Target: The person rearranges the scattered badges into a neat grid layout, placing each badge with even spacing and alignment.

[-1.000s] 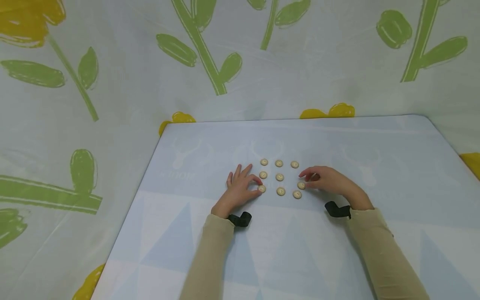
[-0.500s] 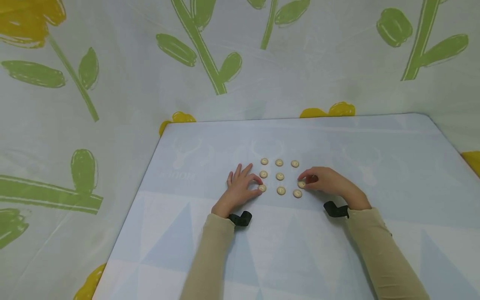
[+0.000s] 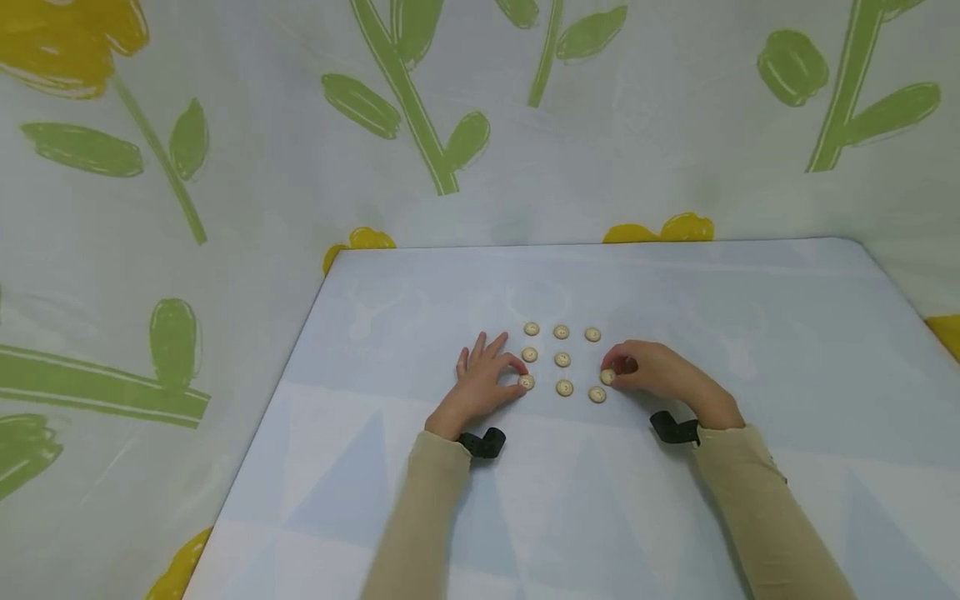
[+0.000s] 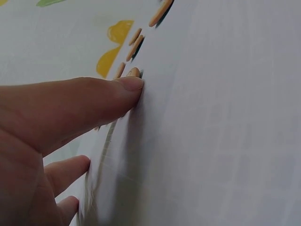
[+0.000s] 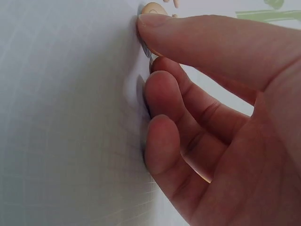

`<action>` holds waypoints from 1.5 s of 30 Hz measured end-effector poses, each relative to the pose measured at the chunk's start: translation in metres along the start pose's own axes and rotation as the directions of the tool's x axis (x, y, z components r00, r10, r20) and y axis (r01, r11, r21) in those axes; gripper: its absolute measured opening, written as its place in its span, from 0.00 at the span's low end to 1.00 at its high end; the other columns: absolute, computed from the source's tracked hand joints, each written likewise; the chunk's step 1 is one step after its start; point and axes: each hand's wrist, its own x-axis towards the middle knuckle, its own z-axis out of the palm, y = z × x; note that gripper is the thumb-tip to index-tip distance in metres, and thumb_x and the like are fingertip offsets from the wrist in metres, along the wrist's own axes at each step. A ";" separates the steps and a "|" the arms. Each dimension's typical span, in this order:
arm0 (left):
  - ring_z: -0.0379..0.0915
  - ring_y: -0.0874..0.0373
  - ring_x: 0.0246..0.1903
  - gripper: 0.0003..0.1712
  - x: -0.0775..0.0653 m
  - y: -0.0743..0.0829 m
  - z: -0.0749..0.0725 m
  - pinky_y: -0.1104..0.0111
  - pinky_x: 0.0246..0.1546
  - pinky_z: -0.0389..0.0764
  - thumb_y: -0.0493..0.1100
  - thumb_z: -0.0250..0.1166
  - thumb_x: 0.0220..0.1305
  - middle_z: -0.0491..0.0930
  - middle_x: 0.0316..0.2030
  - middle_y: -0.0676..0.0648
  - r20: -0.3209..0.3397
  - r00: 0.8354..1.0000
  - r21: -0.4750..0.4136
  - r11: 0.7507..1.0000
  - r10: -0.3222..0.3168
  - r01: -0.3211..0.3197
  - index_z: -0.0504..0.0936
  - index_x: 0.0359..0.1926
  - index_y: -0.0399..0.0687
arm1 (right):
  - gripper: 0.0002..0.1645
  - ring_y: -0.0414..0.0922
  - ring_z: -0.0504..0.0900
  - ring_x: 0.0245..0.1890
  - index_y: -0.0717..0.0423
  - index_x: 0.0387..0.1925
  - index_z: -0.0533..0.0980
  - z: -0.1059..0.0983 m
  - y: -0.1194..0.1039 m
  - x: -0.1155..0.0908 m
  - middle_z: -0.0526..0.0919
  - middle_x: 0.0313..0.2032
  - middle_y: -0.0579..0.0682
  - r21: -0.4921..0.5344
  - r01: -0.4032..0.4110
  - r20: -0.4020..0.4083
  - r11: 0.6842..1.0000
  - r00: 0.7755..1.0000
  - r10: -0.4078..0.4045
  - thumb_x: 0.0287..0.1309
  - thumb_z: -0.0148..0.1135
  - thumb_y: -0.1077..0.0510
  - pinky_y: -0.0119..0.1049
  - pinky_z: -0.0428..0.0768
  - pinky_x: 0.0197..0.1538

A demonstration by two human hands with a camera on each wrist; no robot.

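Observation:
Round cream buttons lie in a rough grid on the table, three across and three deep, in the head view. My left hand (image 3: 480,385) has thumb and index finger curled to the near-left button (image 3: 527,382), pinching its edge; the other fingers spread out on the table. Across the grid, my right hand (image 3: 660,375) pinches another button (image 3: 607,377) between thumb and index finger. That one sits out of line, close beside the near-right button (image 3: 597,395). In the right wrist view the thumb (image 5: 162,26) covers part of the held button (image 5: 154,8), and the remaining fingers curl against the tabletop.
The other buttons, such as the middle one (image 3: 562,359) and the far-right one (image 3: 592,334), lie between and beyond the hands. The pale blue-and-white table (image 3: 585,517) ends at a curtain (image 3: 262,167) printed with plants. A black strap mount (image 3: 483,442) sits on the left wrist.
My right index finger has come down and closed on the right-hand button, which stays almost in place. The left hand keeps its pinch. The head view has tilted slightly.

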 end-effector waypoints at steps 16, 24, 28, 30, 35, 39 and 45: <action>0.24 0.48 0.66 0.09 -0.001 0.001 0.002 0.49 0.59 0.29 0.53 0.63 0.53 0.45 0.68 0.50 -0.003 1.000 -0.007 1.000 -0.016 0.016 0.76 0.37 0.63 | 0.07 0.44 0.70 0.33 0.47 0.32 0.74 -0.003 0.002 -0.001 0.76 0.31 0.44 0.023 -0.025 0.020 0.999 0.999 0.024 0.51 0.63 0.53 0.37 0.69 0.36; 0.25 0.47 0.66 0.09 -0.002 0.002 0.000 0.48 0.59 0.29 0.53 0.63 0.54 0.45 0.68 0.50 -0.004 1.000 -0.020 1.000 0.000 0.000 0.75 0.37 0.63 | 0.10 0.44 0.70 0.31 0.49 0.30 0.72 -0.006 0.003 -0.004 0.75 0.28 0.45 0.030 -0.017 0.005 0.999 1.000 0.017 0.52 0.61 0.49 0.37 0.69 0.33; 0.25 0.48 0.66 0.09 0.000 0.002 -0.001 0.49 0.59 0.29 0.53 0.63 0.54 0.46 0.68 0.49 -0.003 1.000 -0.012 1.000 -0.002 0.002 0.76 0.37 0.63 | 0.11 0.44 0.70 0.30 0.50 0.29 0.72 -0.006 0.003 -0.004 0.75 0.27 0.46 0.045 -0.024 -0.001 0.999 1.000 0.024 0.52 0.61 0.48 0.37 0.69 0.32; 0.24 0.48 0.66 0.09 0.000 0.002 -0.001 0.48 0.59 0.29 0.53 0.63 0.54 0.46 0.68 0.49 -0.002 1.000 -0.014 1.000 -0.003 0.003 0.76 0.37 0.63 | 0.12 0.45 0.70 0.30 0.50 0.30 0.72 -0.007 0.003 -0.004 0.75 0.27 0.46 0.051 -0.021 -0.003 0.998 1.000 0.021 0.51 0.62 0.48 0.37 0.69 0.32; 0.23 0.49 0.66 0.09 0.000 0.001 0.000 0.49 0.59 0.29 0.53 0.62 0.54 0.45 0.68 0.50 0.005 1.000 -0.014 1.000 -0.013 0.013 0.75 0.37 0.64 | 0.12 0.44 0.70 0.31 0.50 0.30 0.72 -0.006 0.005 -0.002 0.75 0.28 0.46 0.063 -0.014 -0.003 0.998 1.000 0.014 0.51 0.62 0.48 0.37 0.69 0.33; 0.24 0.49 0.66 0.09 -0.001 0.002 -0.001 0.49 0.59 0.29 0.53 0.62 0.54 0.45 0.68 0.50 0.001 1.000 -0.014 1.000 -0.012 0.012 0.75 0.37 0.63 | 0.12 0.44 0.70 0.31 0.49 0.31 0.72 -0.005 0.005 -0.001 0.75 0.28 0.46 0.073 -0.009 -0.001 0.997 1.000 0.009 0.52 0.61 0.48 0.37 0.69 0.33; 0.24 0.49 0.66 0.09 -0.001 0.002 -0.001 0.49 0.59 0.28 0.53 0.63 0.54 0.45 0.68 0.50 -0.002 1.000 -0.021 1.000 -0.013 0.013 0.75 0.36 0.63 | 0.11 0.45 0.70 0.32 0.49 0.32 0.73 -0.005 0.004 -0.001 0.75 0.29 0.46 0.078 -0.019 0.003 0.997 1.000 0.019 0.52 0.61 0.48 0.37 0.69 0.33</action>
